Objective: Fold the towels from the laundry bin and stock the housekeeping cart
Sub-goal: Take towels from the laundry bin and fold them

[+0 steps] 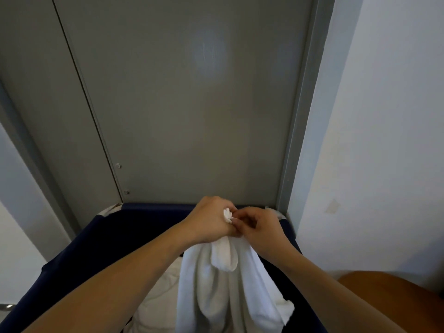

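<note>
A white towel (223, 289) hangs in loose folds from both of my hands above the dark blue laundry bin (79, 251). My left hand (209, 222) grips a bunched top edge of the towel, a small tuft of cloth poking out by the knuckles. Right beside it, my right hand (259, 229) pinches the same edge, fingertips touching the left hand. More white laundry (158, 301) lies inside the bin under my left forearm.
A grey metal double door (182, 104) stands directly behind the bin. A pale wall (384, 140) runs along the right. An orange-brown rounded surface (389, 299) sits at the lower right corner.
</note>
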